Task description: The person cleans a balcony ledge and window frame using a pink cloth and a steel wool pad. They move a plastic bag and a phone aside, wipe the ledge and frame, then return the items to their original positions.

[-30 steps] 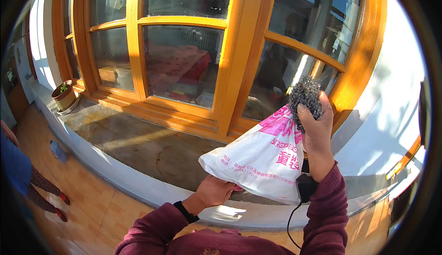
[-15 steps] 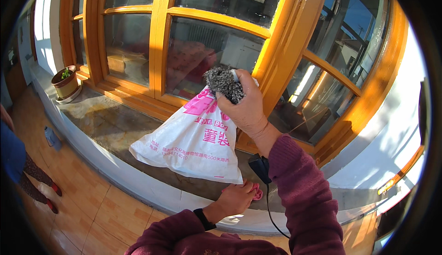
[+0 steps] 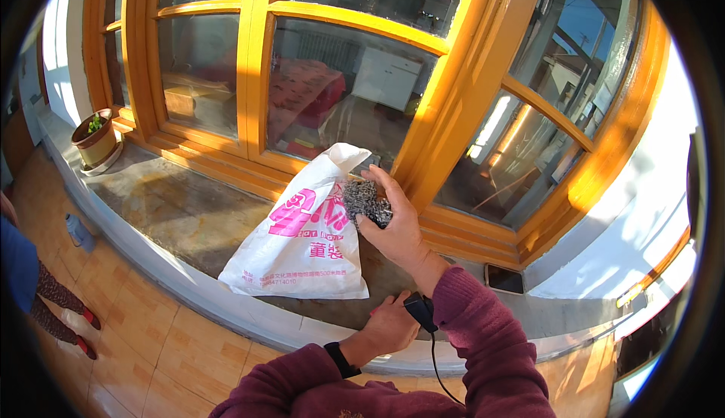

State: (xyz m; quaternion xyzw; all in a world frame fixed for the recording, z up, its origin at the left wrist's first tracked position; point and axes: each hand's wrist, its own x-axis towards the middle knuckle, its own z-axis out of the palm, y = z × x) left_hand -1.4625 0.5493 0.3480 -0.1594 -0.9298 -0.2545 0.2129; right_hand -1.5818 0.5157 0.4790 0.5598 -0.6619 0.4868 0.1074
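My right hand (image 3: pixel 400 237) grips a dark grey clump of steel wool (image 3: pixel 364 197) between thumb and fingers, against the upper right side of a white plastic bag (image 3: pixel 291 256). Pink print covers the bag, which sits on the stone window ledge (image 3: pixel 181 214) with its loose top sticking up. Below the bag's right corner, my left hand (image 3: pixel 387 329) rests closed at the ledge's front edge. A sliver of pink cloth (image 3: pixel 374 311) shows by its fingers; the rest is hidden under the hand.
Orange wooden window frames (image 3: pixel 257 78) rise behind the ledge. A potted plant (image 3: pixel 97 142) stands at its left end, a dark phone (image 3: pixel 504 279) lies on the right. A black cabled box (image 3: pixel 420 311) sits by my right sleeve. Another person (image 3: pixel 45 289) stands lower left near a blue bottle (image 3: pixel 78 229).
My right hand has come down with the steel wool, and the bag's top, earlier bunched under it, now stands loose. The pink cloth is now mostly covered by my left hand.
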